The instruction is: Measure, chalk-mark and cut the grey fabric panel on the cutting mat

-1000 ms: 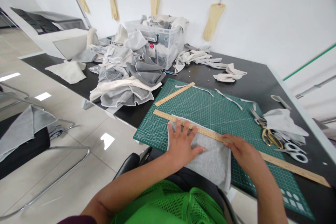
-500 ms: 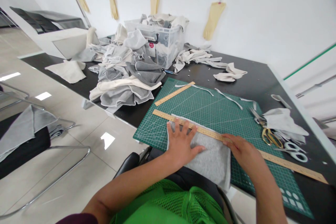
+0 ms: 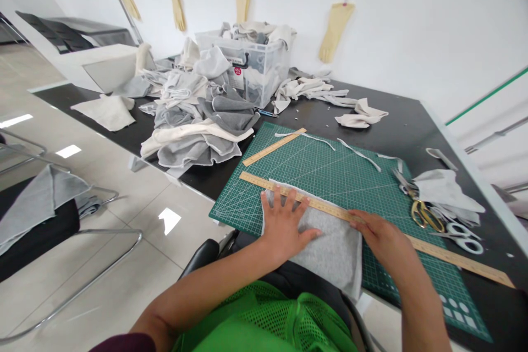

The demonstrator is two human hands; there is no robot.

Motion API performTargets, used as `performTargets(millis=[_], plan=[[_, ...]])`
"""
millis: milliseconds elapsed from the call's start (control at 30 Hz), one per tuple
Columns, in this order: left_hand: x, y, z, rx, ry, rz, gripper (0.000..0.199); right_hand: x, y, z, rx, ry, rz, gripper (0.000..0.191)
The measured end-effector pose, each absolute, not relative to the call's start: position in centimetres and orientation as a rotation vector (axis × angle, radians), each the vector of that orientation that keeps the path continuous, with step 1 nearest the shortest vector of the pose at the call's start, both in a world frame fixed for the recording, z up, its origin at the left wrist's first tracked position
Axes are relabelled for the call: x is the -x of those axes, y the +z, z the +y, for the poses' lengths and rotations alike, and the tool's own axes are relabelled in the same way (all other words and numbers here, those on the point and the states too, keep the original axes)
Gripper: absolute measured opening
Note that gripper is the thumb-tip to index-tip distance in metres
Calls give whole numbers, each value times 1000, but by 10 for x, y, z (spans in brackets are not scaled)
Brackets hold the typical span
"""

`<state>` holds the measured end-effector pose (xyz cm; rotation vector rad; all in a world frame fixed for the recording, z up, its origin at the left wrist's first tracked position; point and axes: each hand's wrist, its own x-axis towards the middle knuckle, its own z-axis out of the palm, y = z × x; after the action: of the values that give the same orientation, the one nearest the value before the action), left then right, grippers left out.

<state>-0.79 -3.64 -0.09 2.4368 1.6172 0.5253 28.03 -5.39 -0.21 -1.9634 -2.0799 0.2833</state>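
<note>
Head view: wooden ruler (image 3: 330,209) held across grey cloth (image 3: 330,250)

At lower centre, the cloth is laid on the green cutting mat (image 3: 305,157). The ruler is pressed against it by the left hand (image 3: 284,231), fingers spread. Right of that, the ruler is touched by the right hand (image 3: 383,235), fingers bunched; whether it is pinched cannot be told. Gold-handled scissors (image 3: 409,190) are seen at right.

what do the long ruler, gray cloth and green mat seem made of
Long ruler: probably wood, dull tan with dark markings. Gray cloth: soft knit or fleece, perhaps; its surface looks mottled. Green mat: likely matte plastic, being flat with printed white grid lines.
</note>
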Motion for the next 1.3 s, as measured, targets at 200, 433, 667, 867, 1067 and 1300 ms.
performTargets(millis=[200, 433, 667, 867, 1067, 1300], plan=[[7, -2, -36, -2435, 525, 1631, 81, -280, -1, -54, 1986, 231, -2076, 40], [7, 1, -37, -2427, 523, 1640, 80, -282, -4, -54, 1976, 193, -2093, 39], [7, 0, -37, -2459, 538, 1637, 79, -280, -3, -53, 2012, 234, -2071, 41], [8, -2, -33, -2534, 555, 1535, 81, -279, -3, -52, 2016, 317, -2041, 41], [9, -6, -26, -2602, 524, 1375, 80, -279, -2, -53, 2042, 425, -2009, 48], [7, -6, -25, -2604, 496, 1372, 80, -284, 1, -61, 2004, 581, -1845, 63]])
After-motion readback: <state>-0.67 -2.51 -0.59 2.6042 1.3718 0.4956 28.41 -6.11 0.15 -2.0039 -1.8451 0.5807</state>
